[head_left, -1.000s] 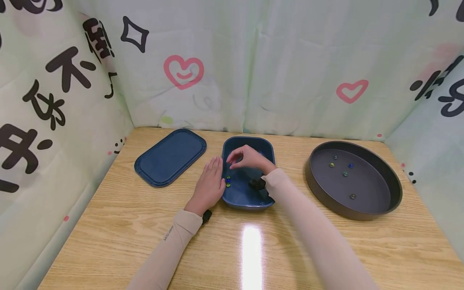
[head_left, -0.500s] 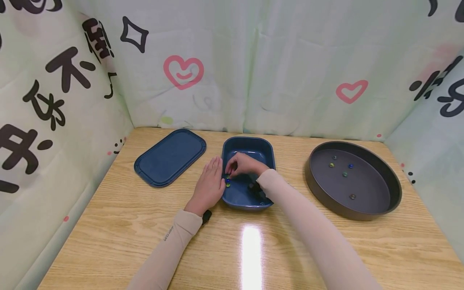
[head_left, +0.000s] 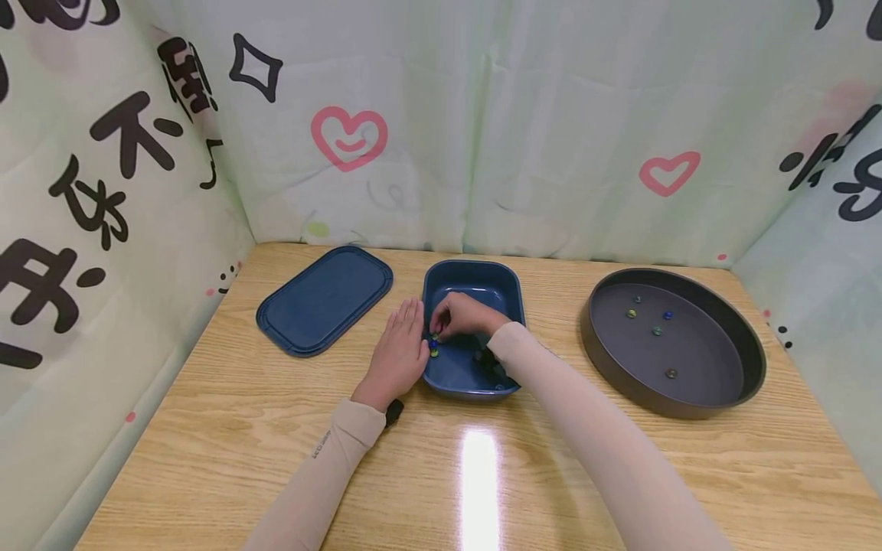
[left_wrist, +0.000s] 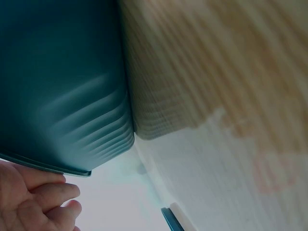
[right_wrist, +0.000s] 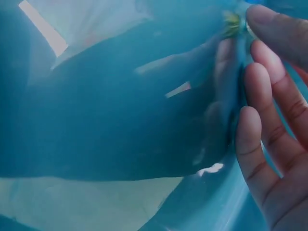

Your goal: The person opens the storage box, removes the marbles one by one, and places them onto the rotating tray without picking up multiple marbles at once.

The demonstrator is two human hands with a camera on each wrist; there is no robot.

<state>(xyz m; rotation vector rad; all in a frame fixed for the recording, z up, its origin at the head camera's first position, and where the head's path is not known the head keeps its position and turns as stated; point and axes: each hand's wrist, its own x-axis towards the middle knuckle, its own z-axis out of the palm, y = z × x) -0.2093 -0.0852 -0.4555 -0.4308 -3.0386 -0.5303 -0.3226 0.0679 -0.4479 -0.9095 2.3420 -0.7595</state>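
A deep blue rectangular tub (head_left: 475,375) stands mid-table. Along its inner left wall lie a few small glass marbles (head_left: 433,353), blue and yellow-green. My right hand (head_left: 468,315) reaches into the tub, thumb and fingertips pinching a marble (right_wrist: 243,23) by that wall; the fingers partly cover it. In the right wrist view a yellow-green marble (right_wrist: 232,21) sits right beside the thumb tip. Flat and straight-fingered, my left hand (head_left: 396,356) rests against the tub's outer left side, and in the left wrist view its fingers (left_wrist: 53,195) touch the rim.
To the left lies a flat blue lid (head_left: 324,300) on the wooden table (head_left: 386,490). A round dark pan (head_left: 623,394) at the right holds several scattered marbles (head_left: 671,373). Printed curtains (head_left: 551,115) hang behind the table and along both sides.
My right hand has come down from above the tub's middle to the marbles at its left wall, and its fingers have closed together. The left hand has stayed in place.
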